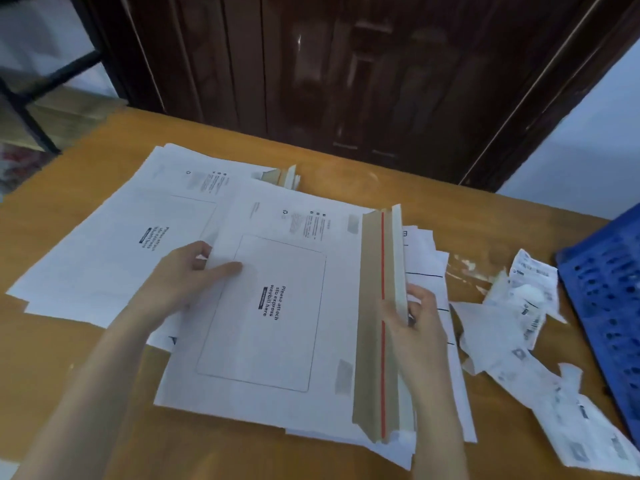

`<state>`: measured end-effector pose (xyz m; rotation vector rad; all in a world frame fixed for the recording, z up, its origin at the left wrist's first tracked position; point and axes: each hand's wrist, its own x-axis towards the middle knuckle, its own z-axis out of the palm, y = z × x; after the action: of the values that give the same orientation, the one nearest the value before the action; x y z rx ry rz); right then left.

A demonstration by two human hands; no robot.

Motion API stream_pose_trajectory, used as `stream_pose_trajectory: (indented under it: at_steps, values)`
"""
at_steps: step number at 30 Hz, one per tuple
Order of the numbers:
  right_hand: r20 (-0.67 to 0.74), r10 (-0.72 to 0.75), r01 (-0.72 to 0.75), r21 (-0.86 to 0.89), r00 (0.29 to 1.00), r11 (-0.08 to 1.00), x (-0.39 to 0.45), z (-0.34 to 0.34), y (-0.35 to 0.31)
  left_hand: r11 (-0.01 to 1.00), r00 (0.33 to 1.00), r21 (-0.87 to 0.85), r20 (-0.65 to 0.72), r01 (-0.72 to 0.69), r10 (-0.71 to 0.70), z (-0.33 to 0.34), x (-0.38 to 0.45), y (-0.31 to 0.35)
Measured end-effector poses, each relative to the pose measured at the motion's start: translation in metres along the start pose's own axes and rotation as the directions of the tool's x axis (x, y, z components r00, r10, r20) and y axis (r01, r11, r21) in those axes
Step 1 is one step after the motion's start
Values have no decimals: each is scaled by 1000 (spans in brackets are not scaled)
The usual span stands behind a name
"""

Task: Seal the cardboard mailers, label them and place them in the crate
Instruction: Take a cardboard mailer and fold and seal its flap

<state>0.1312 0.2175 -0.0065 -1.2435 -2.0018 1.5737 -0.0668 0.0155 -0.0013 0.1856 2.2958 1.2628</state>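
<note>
Mailers of white cardboard cover the middle of the wooden desk: one pile fans out toward the upper left of the frame, and the mailer in hand lies on top at centre, printed face up with its waybill box showing. It looks light, flat and stiff enough to carry by one edge, though a thin board like this would likely crease if bent hard, and its smooth face may slide on the sheets beneath.

At the right edge of the frame stands the blue crate, apart from the mailers, with crumpled label backing papers strewn between them.

Along the mailer's right side the brown flap stands up, a red tear strip running its length; the flap is not yet folded down, so sealing seems the step in hand. The best hold is probably the flap's free edge near its middle.

The left hand grips the mailer's left edge, thumb on top and fingers curled under. The right hand pinches the raised flap midway along.
</note>
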Motion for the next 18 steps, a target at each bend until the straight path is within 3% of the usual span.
stream_pose_trajectory:
  at_steps: [6,18]
  values:
    - [21,-80,81,-16,997,997,-12,8,7,990,981,61,-139,-129,136,7,2,-13]
    - [1,-126,126,-15,992,992,-22,13,13,974,925,-12,-317,-227,212,16,-28,-22]
